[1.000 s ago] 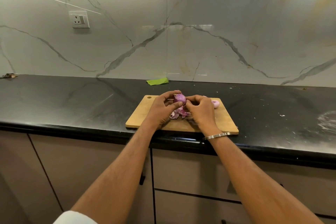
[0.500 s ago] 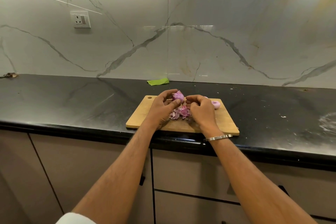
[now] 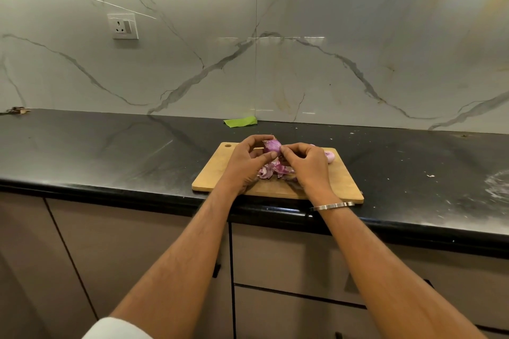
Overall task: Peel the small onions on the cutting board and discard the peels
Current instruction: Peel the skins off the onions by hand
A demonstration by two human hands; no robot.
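A wooden cutting board (image 3: 217,170) lies at the front edge of the black counter. Above it my left hand (image 3: 246,162) holds a small purple onion (image 3: 271,145) between thumb and fingers. My right hand (image 3: 305,164) pinches the onion's skin at its right side. A heap of purple peels (image 3: 271,170) lies on the board under the hands. A peeled pale pink onion (image 3: 329,156) sits on the board behind my right hand, partly hidden by it.
A green scrap (image 3: 240,121) lies at the back of the counter (image 3: 110,151) against the marble wall. A wall socket (image 3: 123,26) is up on the left. White smears and crumbs mark the counter at the right (image 3: 495,187). Cabinet fronts are below.
The onion has been turned slightly in my left hand, and my right fingers have shifted along its skin. The peel heap looks a little larger.
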